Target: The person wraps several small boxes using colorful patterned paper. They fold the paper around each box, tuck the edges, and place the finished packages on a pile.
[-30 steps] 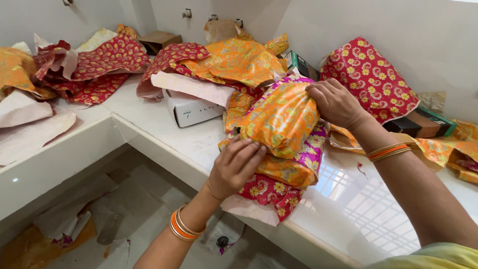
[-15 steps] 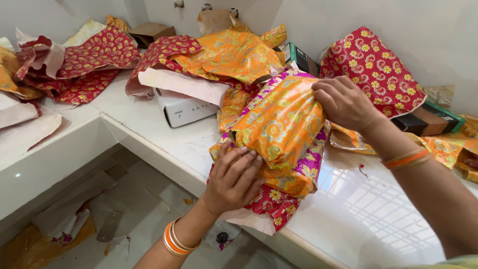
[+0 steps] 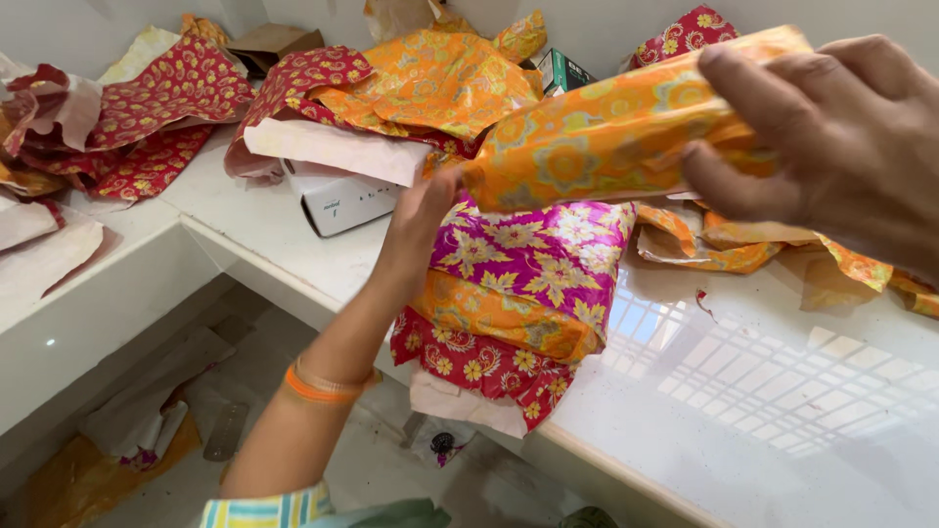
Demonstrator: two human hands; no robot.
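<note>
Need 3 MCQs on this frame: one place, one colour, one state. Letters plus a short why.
1. Where is the white box?
A. On the counter, partly under paper sheets
B. On the floor
C. In the right hand

2. What colour is the wrapped parcel held up?
A. Blue
B. Orange, flowered
C. Plain white

3. How is the parcel held?
A. Lying untouched
B. By one hand only
C. Lifted, a hand at each end

Answers: 1 A, it sits on the counter beneath pale sheets. 2 B, orange floral wrap. 3 C, left hand and right hand grip its ends.
</note>
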